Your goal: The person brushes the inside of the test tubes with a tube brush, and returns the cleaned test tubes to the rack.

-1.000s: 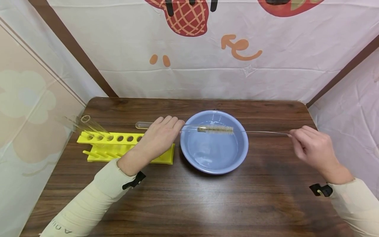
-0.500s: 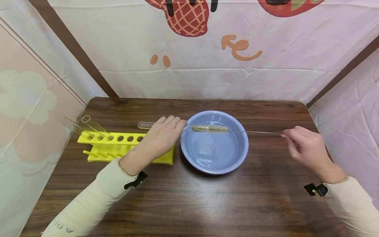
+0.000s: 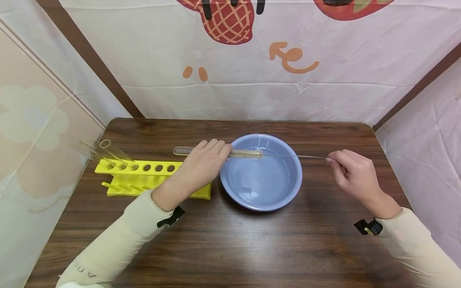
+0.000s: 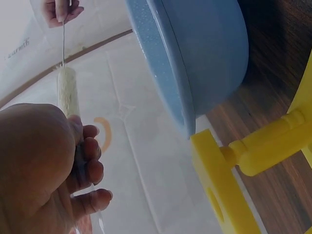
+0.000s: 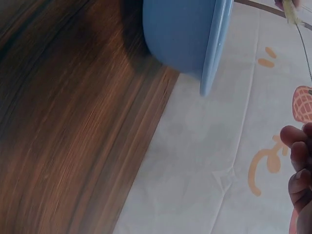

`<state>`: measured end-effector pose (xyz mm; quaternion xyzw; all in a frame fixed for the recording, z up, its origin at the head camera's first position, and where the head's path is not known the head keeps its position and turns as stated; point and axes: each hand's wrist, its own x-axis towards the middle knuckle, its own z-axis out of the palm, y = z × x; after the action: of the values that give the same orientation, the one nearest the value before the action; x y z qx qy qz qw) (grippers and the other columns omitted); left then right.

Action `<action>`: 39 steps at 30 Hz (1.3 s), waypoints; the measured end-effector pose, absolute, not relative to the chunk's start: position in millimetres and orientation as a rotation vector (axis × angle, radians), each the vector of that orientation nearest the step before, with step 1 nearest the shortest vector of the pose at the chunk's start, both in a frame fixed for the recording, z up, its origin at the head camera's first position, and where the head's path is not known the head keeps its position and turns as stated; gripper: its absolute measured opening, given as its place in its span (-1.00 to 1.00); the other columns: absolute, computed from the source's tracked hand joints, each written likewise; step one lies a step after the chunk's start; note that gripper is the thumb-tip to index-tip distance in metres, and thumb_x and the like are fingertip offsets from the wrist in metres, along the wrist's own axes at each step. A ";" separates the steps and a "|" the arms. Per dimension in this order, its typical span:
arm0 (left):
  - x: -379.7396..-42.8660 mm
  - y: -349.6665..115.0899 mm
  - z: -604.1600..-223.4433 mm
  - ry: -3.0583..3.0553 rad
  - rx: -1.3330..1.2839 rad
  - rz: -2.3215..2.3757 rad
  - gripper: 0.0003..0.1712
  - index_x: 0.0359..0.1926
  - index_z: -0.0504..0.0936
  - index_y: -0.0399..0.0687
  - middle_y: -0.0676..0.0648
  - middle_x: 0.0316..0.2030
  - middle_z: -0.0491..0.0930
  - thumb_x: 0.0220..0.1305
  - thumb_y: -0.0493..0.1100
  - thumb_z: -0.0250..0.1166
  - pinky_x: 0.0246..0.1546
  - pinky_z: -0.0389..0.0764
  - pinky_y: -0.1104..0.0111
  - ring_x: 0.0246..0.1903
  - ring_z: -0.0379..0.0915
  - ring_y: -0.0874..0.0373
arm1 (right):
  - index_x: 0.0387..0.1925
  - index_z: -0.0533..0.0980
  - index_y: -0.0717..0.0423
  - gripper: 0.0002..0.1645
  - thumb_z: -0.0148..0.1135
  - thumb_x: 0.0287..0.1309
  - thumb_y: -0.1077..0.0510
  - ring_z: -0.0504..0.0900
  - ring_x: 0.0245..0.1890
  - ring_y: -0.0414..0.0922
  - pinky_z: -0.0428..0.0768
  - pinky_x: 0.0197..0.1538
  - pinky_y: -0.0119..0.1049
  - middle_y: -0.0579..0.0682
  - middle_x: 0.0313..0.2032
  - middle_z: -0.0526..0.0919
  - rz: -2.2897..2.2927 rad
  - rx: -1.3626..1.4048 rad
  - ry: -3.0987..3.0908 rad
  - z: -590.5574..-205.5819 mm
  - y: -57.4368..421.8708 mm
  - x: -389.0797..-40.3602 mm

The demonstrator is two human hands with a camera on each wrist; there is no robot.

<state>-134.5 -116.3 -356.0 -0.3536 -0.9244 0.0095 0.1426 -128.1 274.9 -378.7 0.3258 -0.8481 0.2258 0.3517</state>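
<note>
My left hand (image 3: 205, 165) grips a clear glass test tube (image 3: 183, 151), its rounded end poking out to the left and its mouth over the blue basin (image 3: 260, 206). Inside the tube's mouth end sits the pale bristle head of a test tube brush (image 3: 245, 153); the left wrist view shows the bristles (image 4: 68, 90) filling the glass. To the right, my right hand (image 3: 354, 172) pinches the brush's thin wire handle (image 3: 306, 156) near its end. In the right wrist view the fingers (image 5: 300, 156) are curled at the frame's edge.
A yellow test tube rack (image 3: 158, 169) stands left of the basin, partly behind my left forearm. Several glass tubes (image 3: 115, 152) lean in its left holes. The basin holds water. A printed cloth (image 3: 237, 100) hangs behind the wooden table (image 3: 252, 248).
My right hand has moved left, pushing the brush; its bristles, first mostly outside the tube, are now inside it. My left hand has shifted slightly right with the tube.
</note>
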 end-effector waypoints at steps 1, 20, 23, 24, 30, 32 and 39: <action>-134.3 -116.0 -355.7 -2.666 -1.019 0.029 -0.83 0.02 0.50 -0.20 -0.12 -0.18 0.54 0.55 -0.20 0.12 -0.25 0.45 0.24 -0.17 0.43 -0.03 | -0.48 0.58 0.15 -0.44 -0.04 0.55 -0.10 0.24 -0.66 -0.25 0.23 -0.57 -0.29 -0.13 -0.67 0.40 0.601 0.836 -2.205 -379.8 274.5 -128.4; -135.0 -96.2 -351.9 -2.698 -1.081 0.067 -0.78 0.10 0.51 -0.19 -0.15 -0.05 0.57 0.52 -0.31 0.07 -0.15 0.49 0.22 -0.07 0.47 -0.03 | -0.41 0.61 0.10 -0.87 0.25 0.28 0.26 0.29 -0.63 -0.26 0.30 -0.55 -0.30 -0.14 -0.63 0.46 0.710 0.880 -2.272 -379.3 226.4 -125.3; -134.8 -94.1 -351.9 -2.719 -1.085 0.078 -0.76 0.12 0.51 -0.19 -0.15 -0.03 0.57 0.52 -0.30 0.08 -0.13 0.49 0.21 -0.06 0.47 -0.03 | -0.42 0.60 0.09 -0.88 0.31 0.15 0.35 0.33 -0.62 -0.25 0.35 -0.54 -0.29 -0.13 -0.62 0.49 0.703 0.892 -2.285 -380.4 220.8 -125.8; -134.6 -93.1 -351.8 -2.721 -1.095 0.082 -0.76 0.13 0.51 -0.19 -0.15 -0.03 0.57 0.53 -0.29 0.08 -0.13 0.49 0.21 -0.06 0.47 -0.03 | -0.42 0.59 0.10 -0.88 0.32 0.13 0.36 0.35 -0.62 -0.25 0.36 -0.54 -0.28 -0.12 -0.61 0.50 0.694 0.899 -2.289 -380.8 218.9 -126.1; -134.6 -87.7 -353.2 -2.711 -1.109 0.118 -0.77 0.12 0.52 -0.18 -0.14 -0.04 0.57 0.56 -0.24 0.07 -0.15 0.48 0.24 -0.06 0.47 -0.02 | -0.41 0.57 0.08 -0.86 0.33 0.20 0.33 0.39 -0.63 -0.27 0.41 -0.55 -0.28 -0.15 -0.60 0.52 0.689 0.888 -2.408 -383.9 209.5 -126.8; -134.7 -87.2 -354.5 -2.715 -1.098 0.118 -0.77 0.12 0.52 -0.17 -0.13 -0.03 0.57 0.56 -0.24 0.08 -0.14 0.48 0.24 -0.05 0.47 -0.01 | -0.41 0.56 0.06 -0.84 0.28 0.29 0.31 0.40 -0.65 -0.28 0.41 -0.55 -0.32 -0.15 -0.58 0.56 0.813 0.845 -2.517 -382.8 208.0 -125.9; -134.4 -87.7 -358.5 -2.696 -1.116 0.093 -0.77 0.12 0.53 -0.17 -0.13 -0.06 0.57 0.57 -0.21 0.09 -0.18 0.47 0.25 -0.10 0.47 0.00 | -0.41 0.51 0.26 -0.61 -0.03 0.56 0.16 0.49 -0.58 -0.11 0.47 -0.48 -0.34 0.04 -0.56 0.61 1.709 0.531 -2.808 -368.2 206.5 -127.5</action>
<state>-134.4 -87.7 -358.5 -0.3799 -0.9178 0.0318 0.1111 -127.5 206.5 -368.2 0.1588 -0.8396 0.5109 -0.0941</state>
